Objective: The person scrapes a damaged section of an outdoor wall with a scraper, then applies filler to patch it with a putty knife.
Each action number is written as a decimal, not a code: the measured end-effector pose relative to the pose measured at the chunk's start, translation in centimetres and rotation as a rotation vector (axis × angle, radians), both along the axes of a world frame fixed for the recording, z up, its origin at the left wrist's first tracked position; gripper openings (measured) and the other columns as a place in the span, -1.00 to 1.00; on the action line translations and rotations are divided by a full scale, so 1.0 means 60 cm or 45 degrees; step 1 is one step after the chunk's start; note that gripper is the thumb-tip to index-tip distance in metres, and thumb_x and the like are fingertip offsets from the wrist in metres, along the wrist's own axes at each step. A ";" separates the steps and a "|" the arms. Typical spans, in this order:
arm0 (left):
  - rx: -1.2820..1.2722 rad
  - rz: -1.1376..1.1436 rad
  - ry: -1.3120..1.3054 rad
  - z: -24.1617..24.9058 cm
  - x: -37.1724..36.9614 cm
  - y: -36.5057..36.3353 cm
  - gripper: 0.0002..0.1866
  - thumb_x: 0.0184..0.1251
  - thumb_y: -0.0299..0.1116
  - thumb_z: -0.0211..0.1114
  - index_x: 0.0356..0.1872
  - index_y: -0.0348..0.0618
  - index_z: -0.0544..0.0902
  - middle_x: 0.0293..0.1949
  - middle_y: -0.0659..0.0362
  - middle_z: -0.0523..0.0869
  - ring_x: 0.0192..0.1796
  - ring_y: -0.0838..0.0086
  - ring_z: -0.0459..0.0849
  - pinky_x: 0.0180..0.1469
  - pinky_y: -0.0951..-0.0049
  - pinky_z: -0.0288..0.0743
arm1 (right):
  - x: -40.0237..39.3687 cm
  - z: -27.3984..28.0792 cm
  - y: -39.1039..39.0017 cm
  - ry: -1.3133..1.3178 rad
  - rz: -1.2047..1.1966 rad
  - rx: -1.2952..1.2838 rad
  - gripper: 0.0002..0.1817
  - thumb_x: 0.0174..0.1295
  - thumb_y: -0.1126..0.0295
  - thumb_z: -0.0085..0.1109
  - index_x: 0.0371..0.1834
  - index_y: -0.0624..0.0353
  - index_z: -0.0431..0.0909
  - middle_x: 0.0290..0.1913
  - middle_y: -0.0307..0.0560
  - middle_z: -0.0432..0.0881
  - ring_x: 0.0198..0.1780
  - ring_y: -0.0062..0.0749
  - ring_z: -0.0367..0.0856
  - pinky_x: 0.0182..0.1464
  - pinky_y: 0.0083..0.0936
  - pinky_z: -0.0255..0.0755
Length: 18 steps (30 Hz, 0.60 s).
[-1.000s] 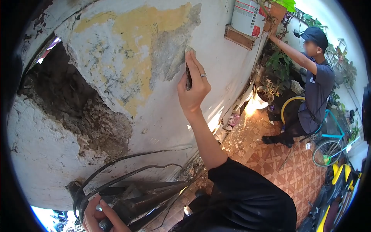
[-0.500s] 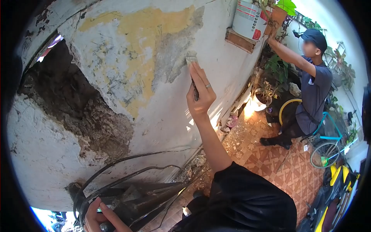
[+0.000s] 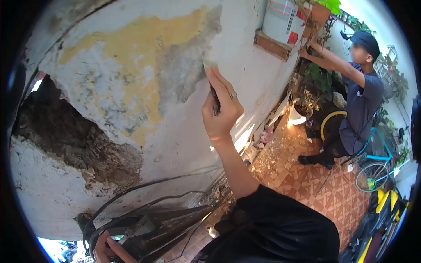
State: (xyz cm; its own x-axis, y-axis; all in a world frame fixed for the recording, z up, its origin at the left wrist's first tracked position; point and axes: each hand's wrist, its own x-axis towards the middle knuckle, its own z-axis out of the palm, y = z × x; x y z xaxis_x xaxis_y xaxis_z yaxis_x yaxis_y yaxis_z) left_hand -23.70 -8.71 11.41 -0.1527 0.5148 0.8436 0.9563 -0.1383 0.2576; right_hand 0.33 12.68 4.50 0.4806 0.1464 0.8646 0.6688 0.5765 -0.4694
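My right hand (image 3: pixel 222 107) is closed around a scraper (image 3: pixel 215 101) with a dark handle. Two fingers lie along the blade, whose tip is at the edge of a bare grey patch (image 3: pixel 186 79) on the white wall (image 3: pixel 245 83). Left of that patch, yellow and mottled old paint (image 3: pixel 147 39) shows. Low on the left, my left hand (image 3: pixel 107 250) has its fingers curled beside black cables (image 3: pixel 94 219) and a dark bundle. What it grips, if anything, is hidden.
A deep broken hole (image 3: pixel 74 127) opens in the wall's left. A paint bucket (image 3: pixel 280 19) stands on a wooden ledge (image 3: pixel 272 45). To the right, a co-worker (image 3: pixel 364 92) reaches toward planters. Debris lies on the tiled floor (image 3: pixel 302 184); a bicycle wheel (image 3: pixel 372 176) stands behind.
My right hand, with the scraper, appears slightly farther left and lower along the grey patch. The view has shifted a little. The co-worker's two hands now both show near the planter.
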 end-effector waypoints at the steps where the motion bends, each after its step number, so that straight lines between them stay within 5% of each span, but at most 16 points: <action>1: 0.001 -0.008 0.014 -0.002 -0.002 -0.002 -0.84 0.30 -0.39 0.34 -0.37 -0.29 0.75 -0.61 0.24 0.59 -0.67 0.67 0.27 -0.66 0.61 0.08 | 0.000 0.004 -0.006 0.060 0.043 -0.043 -0.42 -0.17 0.82 0.04 0.01 0.20 0.64 0.05 0.07 0.64 0.11 -0.07 0.62 0.13 -0.37 0.53; 14: 0.019 -0.061 0.184 0.000 -0.011 -0.004 -0.62 0.26 -0.40 0.40 -0.75 -0.27 0.55 -0.78 0.21 0.40 -0.71 0.54 0.21 -0.65 0.46 0.09 | -0.004 -0.003 0.022 -0.057 -0.106 0.116 -0.45 -0.18 0.79 0.08 0.00 0.28 0.63 -0.01 0.07 0.67 0.09 -0.05 0.64 0.19 -0.25 0.51; 18: -0.028 -0.011 0.178 -0.003 -0.015 -0.008 -0.64 0.25 -0.43 0.40 -0.73 -0.27 0.55 -0.76 0.22 0.41 -0.70 0.53 0.25 -0.64 0.44 0.11 | -0.006 0.008 0.016 0.000 -0.111 0.093 -0.47 -0.10 0.84 0.05 0.00 0.27 0.65 0.01 0.12 0.66 0.05 -0.10 0.67 0.05 -0.43 0.57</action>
